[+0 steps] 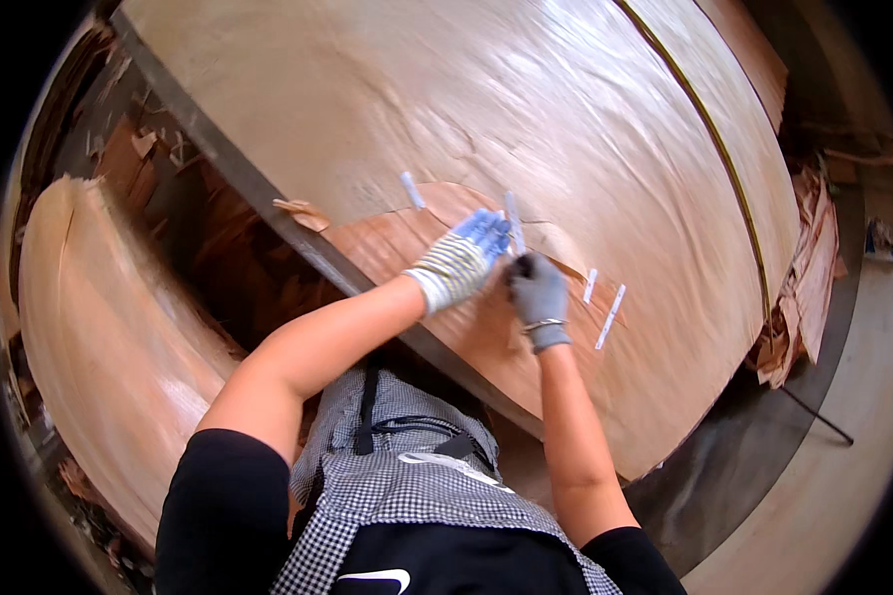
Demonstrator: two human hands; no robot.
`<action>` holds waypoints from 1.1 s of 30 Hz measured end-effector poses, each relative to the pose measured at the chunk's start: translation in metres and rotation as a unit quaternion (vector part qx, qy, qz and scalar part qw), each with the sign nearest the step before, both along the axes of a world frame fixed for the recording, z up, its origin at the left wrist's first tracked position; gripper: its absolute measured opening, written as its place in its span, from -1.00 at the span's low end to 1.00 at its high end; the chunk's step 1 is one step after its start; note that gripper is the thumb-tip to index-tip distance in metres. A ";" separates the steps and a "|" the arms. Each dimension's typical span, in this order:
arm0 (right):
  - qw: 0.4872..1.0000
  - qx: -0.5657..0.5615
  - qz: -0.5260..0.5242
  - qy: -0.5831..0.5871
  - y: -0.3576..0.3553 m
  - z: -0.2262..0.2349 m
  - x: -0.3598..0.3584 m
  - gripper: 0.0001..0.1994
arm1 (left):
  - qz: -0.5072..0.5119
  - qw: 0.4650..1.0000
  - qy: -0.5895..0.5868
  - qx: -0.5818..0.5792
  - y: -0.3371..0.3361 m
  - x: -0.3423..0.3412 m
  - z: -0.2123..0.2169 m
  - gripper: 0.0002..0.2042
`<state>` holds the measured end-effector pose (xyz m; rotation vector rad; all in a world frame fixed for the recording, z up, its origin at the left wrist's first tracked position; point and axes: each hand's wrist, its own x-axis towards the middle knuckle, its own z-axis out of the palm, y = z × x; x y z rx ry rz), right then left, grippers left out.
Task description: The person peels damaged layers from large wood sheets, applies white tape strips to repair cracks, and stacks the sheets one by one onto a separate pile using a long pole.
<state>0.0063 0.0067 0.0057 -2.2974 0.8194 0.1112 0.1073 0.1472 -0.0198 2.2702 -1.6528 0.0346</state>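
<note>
A large pale wood veneer sheet (357, 89) lies in front of me. On its near edge is a redder veneer piece (367, 248) with a curved outline. My left hand (461, 263), in a striped white glove with blue fingers, rests on this piece, its fingers stretched out and close together. Beside those fingertips a white tape strip (514, 220) crosses the seam. Close by on the right, my right hand (539, 297) in a grey glove has curled fingers, somewhat blurred; whatever they hold is hidden. More tape strips (611, 317) lie to the right, and another tape strip (412, 190) to the left.
A small torn veneer scrap (303, 213) sits at the sheet's dark edge (203, 139). On the left stands another stack of veneer (109, 317), with broken scraps (233, 268) in the gap between. A dark line (700, 99) runs across the sheet; crumpled veneer (804, 278) hangs at the right.
</note>
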 end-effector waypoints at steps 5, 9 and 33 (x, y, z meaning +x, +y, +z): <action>0.982 0.164 -0.087 0.020 -0.016 0.021 0.004 -0.86 | 0.070 0.993 0.087 0.024 0.019 0.006 0.035 -0.59; 0.906 0.361 0.086 0.203 0.067 0.047 0.029 -0.82 | 0.189 0.976 0.112 -0.007 0.118 -0.005 0.029 -0.61; 0.983 0.179 -0.030 0.032 0.067 0.013 0.082 -0.89 | 0.215 0.968 0.111 0.074 0.135 0.045 0.052 -0.59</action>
